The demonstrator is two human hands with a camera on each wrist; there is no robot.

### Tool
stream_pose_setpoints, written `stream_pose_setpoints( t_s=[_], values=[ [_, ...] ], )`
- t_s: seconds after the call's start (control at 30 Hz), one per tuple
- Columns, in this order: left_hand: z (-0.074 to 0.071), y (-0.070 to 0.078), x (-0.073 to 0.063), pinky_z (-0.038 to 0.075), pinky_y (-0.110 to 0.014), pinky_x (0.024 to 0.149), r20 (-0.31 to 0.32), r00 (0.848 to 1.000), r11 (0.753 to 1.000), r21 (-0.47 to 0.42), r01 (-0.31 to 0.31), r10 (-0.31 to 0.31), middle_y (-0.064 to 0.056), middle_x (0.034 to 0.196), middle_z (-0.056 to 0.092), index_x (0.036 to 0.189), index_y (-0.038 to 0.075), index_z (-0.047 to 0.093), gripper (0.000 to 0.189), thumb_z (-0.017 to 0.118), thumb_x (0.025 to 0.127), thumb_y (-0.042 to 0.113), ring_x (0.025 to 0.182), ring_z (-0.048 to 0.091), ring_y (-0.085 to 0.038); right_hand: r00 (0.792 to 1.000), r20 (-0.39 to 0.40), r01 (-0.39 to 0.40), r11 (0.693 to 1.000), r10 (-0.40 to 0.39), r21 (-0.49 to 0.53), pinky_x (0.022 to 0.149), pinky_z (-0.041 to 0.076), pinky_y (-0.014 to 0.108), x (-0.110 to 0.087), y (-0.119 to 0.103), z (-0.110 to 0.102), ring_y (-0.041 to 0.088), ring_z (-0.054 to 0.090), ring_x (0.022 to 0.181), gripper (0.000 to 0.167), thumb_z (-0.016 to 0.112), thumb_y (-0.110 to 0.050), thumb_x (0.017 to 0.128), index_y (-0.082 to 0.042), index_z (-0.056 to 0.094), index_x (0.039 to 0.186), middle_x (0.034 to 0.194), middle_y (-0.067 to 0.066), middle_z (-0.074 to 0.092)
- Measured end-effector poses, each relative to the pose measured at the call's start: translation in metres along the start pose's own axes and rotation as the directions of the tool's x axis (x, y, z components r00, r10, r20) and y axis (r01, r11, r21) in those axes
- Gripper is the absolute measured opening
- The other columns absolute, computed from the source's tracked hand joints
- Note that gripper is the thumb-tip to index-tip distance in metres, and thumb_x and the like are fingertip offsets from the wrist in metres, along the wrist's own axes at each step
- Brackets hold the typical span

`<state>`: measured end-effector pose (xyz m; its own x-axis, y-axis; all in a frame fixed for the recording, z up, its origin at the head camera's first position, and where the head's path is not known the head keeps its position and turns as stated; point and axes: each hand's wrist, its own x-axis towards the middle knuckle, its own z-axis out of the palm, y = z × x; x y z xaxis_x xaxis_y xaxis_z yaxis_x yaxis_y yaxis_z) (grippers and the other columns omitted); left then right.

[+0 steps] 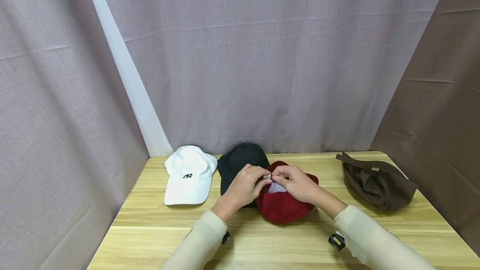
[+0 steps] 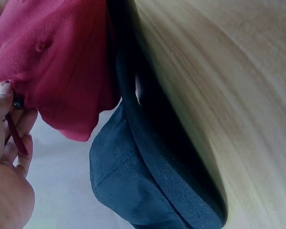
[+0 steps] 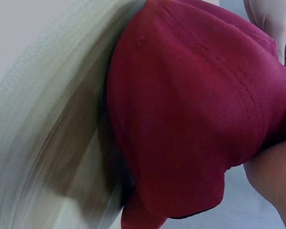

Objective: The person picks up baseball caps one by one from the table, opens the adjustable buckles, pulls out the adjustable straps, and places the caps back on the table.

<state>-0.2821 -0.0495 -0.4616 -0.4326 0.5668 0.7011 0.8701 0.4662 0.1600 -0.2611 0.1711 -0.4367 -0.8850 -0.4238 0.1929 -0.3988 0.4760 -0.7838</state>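
A dark red cap (image 1: 283,209) lies at the table's middle, its opening turned up and some pale lettering showing inside. My left hand (image 1: 241,184) pinches the cap's back strap at its left part. Close beside it, my right hand (image 1: 296,182) pinches the same strap between thumb and forefinger. In the left wrist view a loose strap end (image 2: 16,136) hangs by a small dark buckle (image 2: 17,102) at the left fingers. The crown of the red cap (image 3: 190,109) fills the right wrist view and hides most of the right fingers.
Directly behind and left of the red cap lies a black cap (image 1: 240,157), partly covered by my left hand. A white cap (image 1: 189,178) with a dark emblem sits farther left. The dark brown cap (image 1: 378,186) rests near the right edge of the wooden table (image 1: 150,228). Grey curtains (image 1: 262,74) stand behind.
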Motion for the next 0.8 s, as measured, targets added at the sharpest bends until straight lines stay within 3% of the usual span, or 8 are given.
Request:
stream_pose_setpoints(
  t_s=[0.3,0.5,0.8],
  values=[
    [0.0004,-0.0008,-0.0006,0.054,-0.029,0.089,0.012,1.000,1.000,-0.011,0.010,-0.009,0.000,0.105,0.082,0.111,0.011,0.078,0.015,0.076,0.100,0.022,0.095,0.075,-0.012,1.000,0.003,0.007,1.000,-0.007,-0.020,0.077,0.047,0.023,-0.0027,0.0022,-0.0016,0.012,0.061,0.085,0.014,0.063,-0.011,0.106,-0.014,0.075,0.099,0.097,0.004,0.074],
    [0.0021,-0.0017,-0.0020,0.054,-0.028,0.088,-0.007,1.000,1.000,-0.016,0.001,-0.001,-0.001,0.104,0.082,0.110,0.010,0.078,0.016,0.078,0.098,0.021,0.093,0.075,-0.013,1.000,0.008,0.015,0.999,-0.015,-0.031,0.077,0.047,0.024,-0.0043,0.0019,-0.0027,0.008,0.058,0.083,0.015,0.062,-0.010,0.107,-0.015,0.075,0.101,0.097,0.001,0.073],
    [0.0022,-0.0004,-0.0010,0.054,-0.030,0.088,0.000,1.000,0.999,-0.028,0.016,-0.016,-0.001,0.105,0.082,0.112,0.010,0.079,0.017,0.078,0.099,0.022,0.093,0.075,-0.014,1.000,-0.010,0.009,1.000,-0.010,-0.019,0.066,0.043,0.022,-0.0053,0.0034,-0.0026,0.005,0.051,0.068,0.015,0.063,-0.013,0.107,-0.011,0.075,0.099,0.078,0.000,0.062]
  ],
)
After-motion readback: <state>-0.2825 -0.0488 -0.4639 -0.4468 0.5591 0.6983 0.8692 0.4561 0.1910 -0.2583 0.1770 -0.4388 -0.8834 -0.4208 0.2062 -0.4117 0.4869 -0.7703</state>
